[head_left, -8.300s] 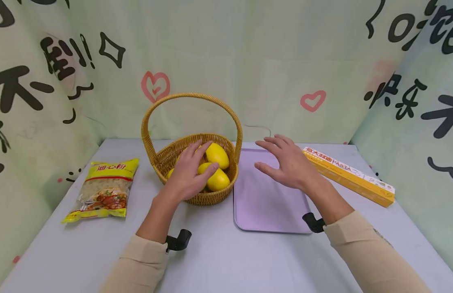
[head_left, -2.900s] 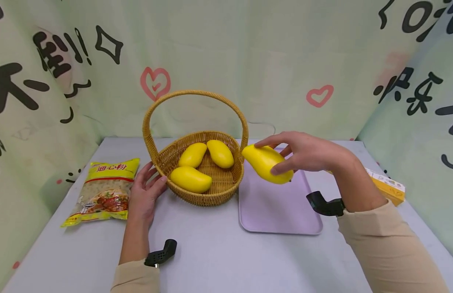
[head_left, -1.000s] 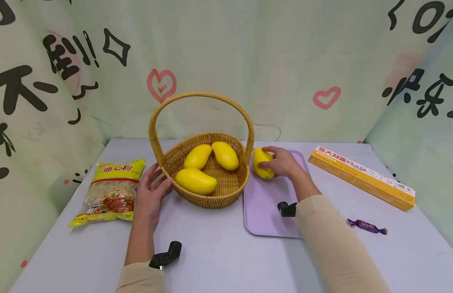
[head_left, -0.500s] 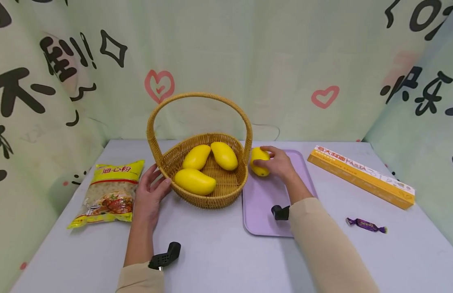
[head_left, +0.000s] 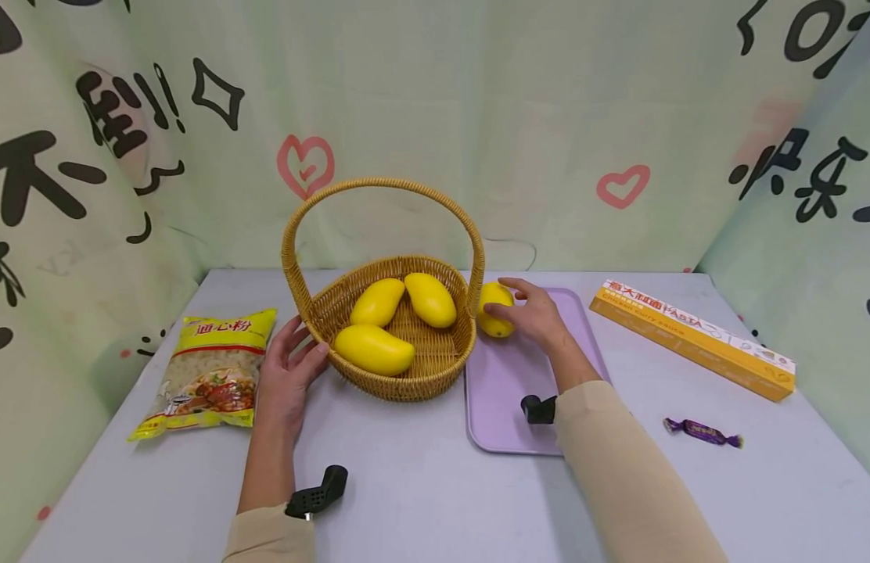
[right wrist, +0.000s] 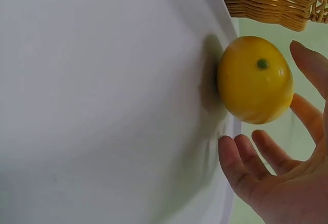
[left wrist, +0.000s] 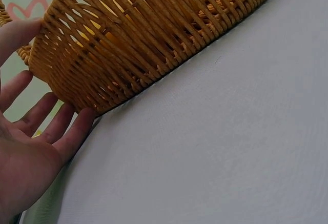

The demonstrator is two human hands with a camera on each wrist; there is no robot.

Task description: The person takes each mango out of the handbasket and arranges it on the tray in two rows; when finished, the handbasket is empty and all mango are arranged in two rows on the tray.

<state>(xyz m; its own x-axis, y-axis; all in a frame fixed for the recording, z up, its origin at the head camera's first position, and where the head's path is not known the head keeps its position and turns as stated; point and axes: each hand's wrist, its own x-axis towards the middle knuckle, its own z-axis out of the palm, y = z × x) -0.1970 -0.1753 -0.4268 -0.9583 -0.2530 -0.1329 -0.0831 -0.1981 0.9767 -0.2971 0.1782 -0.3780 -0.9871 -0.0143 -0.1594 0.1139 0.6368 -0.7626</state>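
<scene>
In the head view a wicker basket (head_left: 407, 387) with a tall handle holds three yellow mangoes, one of them the front mango (head_left: 374, 349). My left hand (head_left: 285, 371) rests against the basket's left end, thumb at the rim and fingertips along the outer wall. Right of the basket, a fourth mango (head_left: 494, 295) lies on the lilac tray (head_left: 501, 407). My right hand (head_left: 537, 317) is loosely around this mango. The right wrist view shows the mango (right wrist: 253, 83) on the tray, with gaps between it and several of my right fingers (right wrist: 271, 157).
A bag of macaroni (head_left: 206, 371) lies left of my left hand. On the right are a long orange pasta box (head_left: 692, 340) and a purple wrapped candy (head_left: 702, 432). A printed curtain (head_left: 435, 117) stands behind the table.
My right hand took a mango from the basket and lowered it onto the tray; over the last second both shifted slightly left. My left hand moved from over the basket to its left end.
</scene>
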